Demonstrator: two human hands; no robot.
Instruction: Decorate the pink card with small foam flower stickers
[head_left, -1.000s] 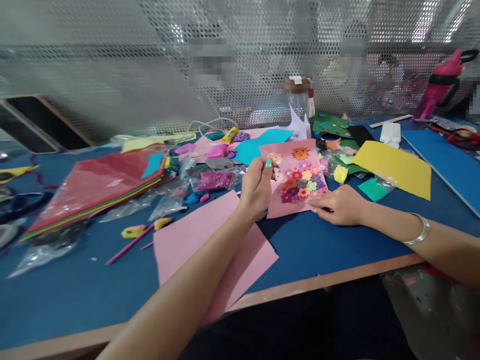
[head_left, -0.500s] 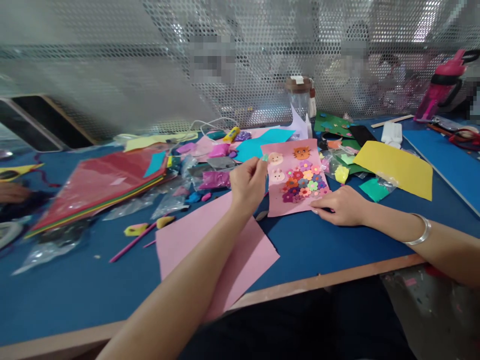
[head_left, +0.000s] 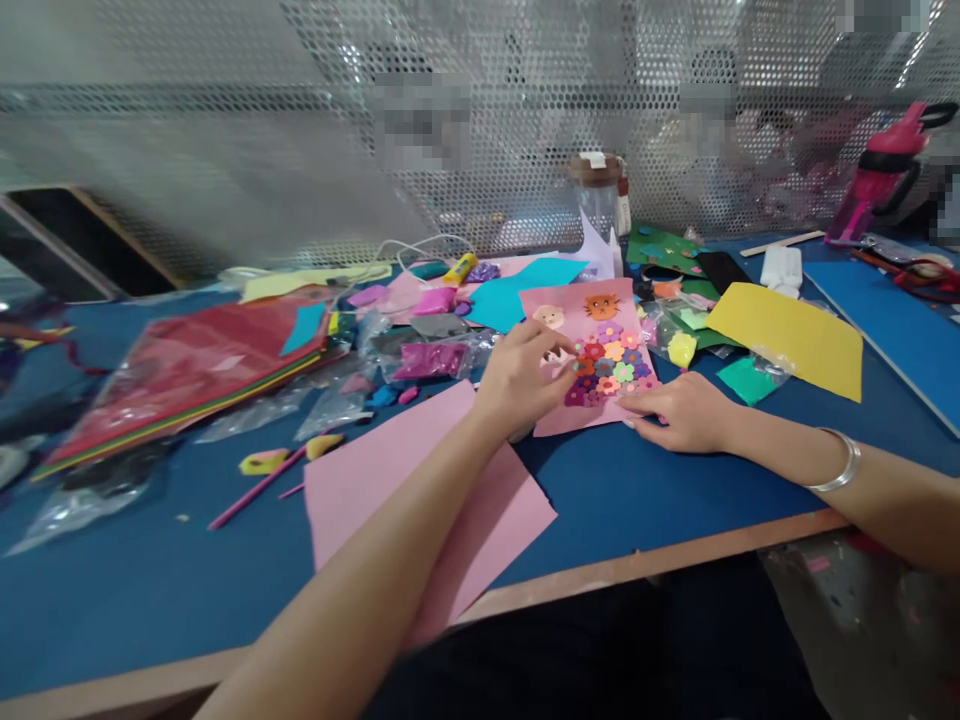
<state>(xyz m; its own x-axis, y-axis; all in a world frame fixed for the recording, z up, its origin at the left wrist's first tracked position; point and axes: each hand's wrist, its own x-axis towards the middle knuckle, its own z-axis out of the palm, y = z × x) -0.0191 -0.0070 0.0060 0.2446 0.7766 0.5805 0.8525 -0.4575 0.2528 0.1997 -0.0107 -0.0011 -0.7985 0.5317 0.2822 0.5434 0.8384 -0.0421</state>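
Observation:
A pink decorated sheet point(head_left: 551, 418) lies tilted on the blue tabletop. Near its top are an orange cat face point(head_left: 602, 306) and a pale animal face point(head_left: 549, 316). Several colourful flower shapes point(head_left: 613, 351) crowd its lower part. My left hand point(head_left: 521, 380) reaches over the sheet's left side, thumb and fingers apart at the flowers, covering part of a second pale face point(head_left: 553, 357). At the lower right corner, the thumb and index finger of my right hand point(head_left: 684, 413) grip the sheet's edge. A plain pink sheet point(head_left: 375, 480) lies under my left forearm.
Bagged coloured sheets point(head_left: 202, 350) lie at left, near a purple stick point(head_left: 255, 490). Purple packets point(head_left: 429, 360) and a blue sheet point(head_left: 517, 290) lie behind my left hand. A yellow sheet point(head_left: 795, 335) is at right. A lidded jar point(head_left: 596, 195) and pink bottle point(head_left: 877, 180) stand behind.
My left hand has moved right, from the decorated sheet's upper left edge onto the flowers, and its fingers have spread. My right hand has stayed at the lower corner.

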